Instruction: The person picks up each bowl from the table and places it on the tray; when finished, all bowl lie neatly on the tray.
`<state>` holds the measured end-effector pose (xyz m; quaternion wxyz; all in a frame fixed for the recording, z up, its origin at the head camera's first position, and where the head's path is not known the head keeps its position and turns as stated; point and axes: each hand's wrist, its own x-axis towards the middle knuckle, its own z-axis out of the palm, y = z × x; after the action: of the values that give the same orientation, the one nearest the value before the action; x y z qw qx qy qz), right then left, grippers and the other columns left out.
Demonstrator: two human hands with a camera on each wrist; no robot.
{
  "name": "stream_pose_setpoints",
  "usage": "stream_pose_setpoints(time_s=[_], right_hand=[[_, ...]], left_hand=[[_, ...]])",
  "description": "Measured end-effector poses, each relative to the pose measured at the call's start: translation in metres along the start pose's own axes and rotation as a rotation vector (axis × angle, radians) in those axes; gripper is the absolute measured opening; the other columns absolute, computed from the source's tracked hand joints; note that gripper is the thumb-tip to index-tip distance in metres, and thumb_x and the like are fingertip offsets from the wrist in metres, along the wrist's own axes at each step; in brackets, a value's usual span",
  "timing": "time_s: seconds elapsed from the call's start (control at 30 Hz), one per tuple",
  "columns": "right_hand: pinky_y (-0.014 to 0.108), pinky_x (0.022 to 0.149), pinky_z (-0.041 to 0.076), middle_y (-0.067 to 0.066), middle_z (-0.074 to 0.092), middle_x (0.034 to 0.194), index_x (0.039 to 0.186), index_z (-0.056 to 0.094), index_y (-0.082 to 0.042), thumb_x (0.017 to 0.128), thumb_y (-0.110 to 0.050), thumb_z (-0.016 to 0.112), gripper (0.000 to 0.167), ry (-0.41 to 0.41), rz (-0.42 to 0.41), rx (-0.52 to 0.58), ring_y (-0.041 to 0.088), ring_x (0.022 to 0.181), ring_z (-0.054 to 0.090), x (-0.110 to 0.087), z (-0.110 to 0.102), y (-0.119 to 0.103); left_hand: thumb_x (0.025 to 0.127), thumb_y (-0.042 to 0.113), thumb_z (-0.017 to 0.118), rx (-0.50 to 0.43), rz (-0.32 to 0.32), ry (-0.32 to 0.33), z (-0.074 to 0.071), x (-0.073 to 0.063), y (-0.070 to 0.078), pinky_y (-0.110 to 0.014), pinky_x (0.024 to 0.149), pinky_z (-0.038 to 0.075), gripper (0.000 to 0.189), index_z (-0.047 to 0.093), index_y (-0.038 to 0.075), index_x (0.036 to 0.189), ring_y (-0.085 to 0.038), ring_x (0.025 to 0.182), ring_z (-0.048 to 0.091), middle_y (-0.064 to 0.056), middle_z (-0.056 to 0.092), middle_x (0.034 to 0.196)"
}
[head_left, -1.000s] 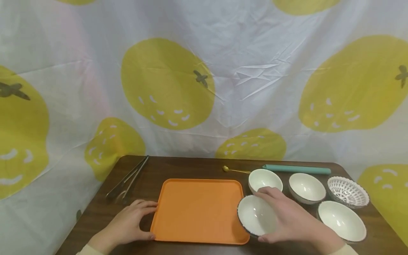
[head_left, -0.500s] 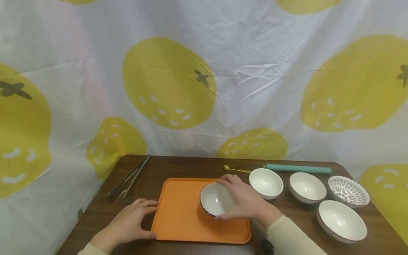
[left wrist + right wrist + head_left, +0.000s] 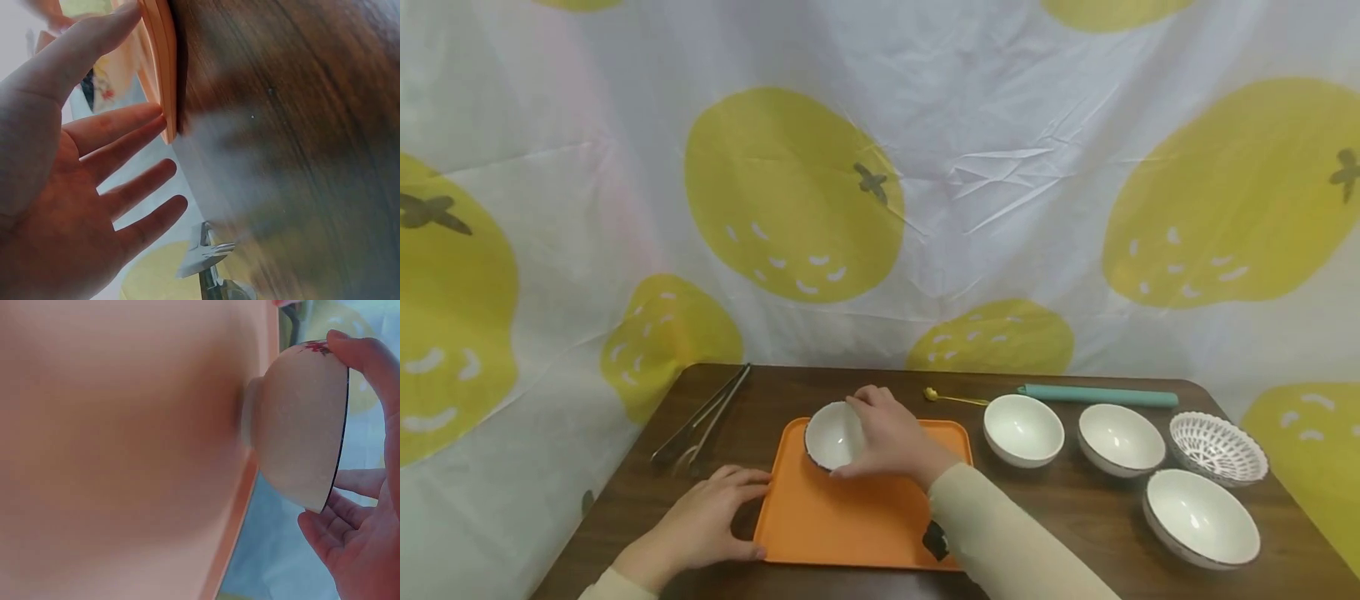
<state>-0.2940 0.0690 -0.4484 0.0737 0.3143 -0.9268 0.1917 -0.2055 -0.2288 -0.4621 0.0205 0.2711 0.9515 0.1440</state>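
My right hand point(image 3: 891, 437) grips a small white bowl point(image 3: 832, 437) by its dark rim, thumb on one side and fingers on the other. In the right wrist view the bowl point(image 3: 303, 428) is upright, its foot close over the orange tray point(image 3: 125, 456), and a red pattern shows on its side. It is over the back left part of the tray point(image 3: 865, 525). My left hand point(image 3: 707, 517) rests at the tray's left edge. Seen from the left wrist, that hand point(image 3: 81, 187) has its fingers spread, thumb and index fingertips at the tray's rim point(image 3: 164, 69).
Metal tongs point(image 3: 707, 421) lie at the back left. Along the back are a gold spoon point(image 3: 951, 398) and a teal stick point(image 3: 1097, 396). On the right stand white bowls point(image 3: 1024, 431), point(image 3: 1122, 440), point(image 3: 1202, 518) and a patterned bowl point(image 3: 1217, 448).
My right hand has carried the white bowl leftward and back, from the tray's right edge to its back left part. The left hand has stayed at the tray's left edge.
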Motion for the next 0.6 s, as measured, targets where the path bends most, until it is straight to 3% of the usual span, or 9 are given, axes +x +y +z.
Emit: stream_pose_setpoints(time_s=[0.37, 0.6], right_hand=[[0.043, 0.11, 0.049, 0.011, 0.053, 0.145, 0.151, 0.05, -0.004, 0.066, -0.066, 0.086, 0.111, -0.075, 0.057, -0.009, 0.027, 0.132, 0.05, 0.024, 0.013, -0.018], [0.051, 0.117, 0.041, 0.013, 0.045, 0.155, 0.155, 0.044, -0.006, 0.071, -0.063, 0.087, 0.11, -0.076, 0.064, 0.074, 0.033, 0.142, 0.042, 0.022, 0.017, -0.022]], left_hand=[[0.069, 0.051, 0.09, 0.008, 0.025, 0.017, 0.003, 0.002, 0.003, -0.061, 0.095, 0.053, 0.08, 0.07, 0.003, 0.13, -0.034, 0.128, 0.056, -0.007, 0.063, 0.141], [0.067, 0.052, 0.091, 0.025, 0.01, 0.013, 0.002, 0.0, 0.0, -0.062, 0.096, 0.052, 0.08, 0.071, 0.004, 0.129, -0.034, 0.129, 0.055, -0.006, 0.064, 0.14]])
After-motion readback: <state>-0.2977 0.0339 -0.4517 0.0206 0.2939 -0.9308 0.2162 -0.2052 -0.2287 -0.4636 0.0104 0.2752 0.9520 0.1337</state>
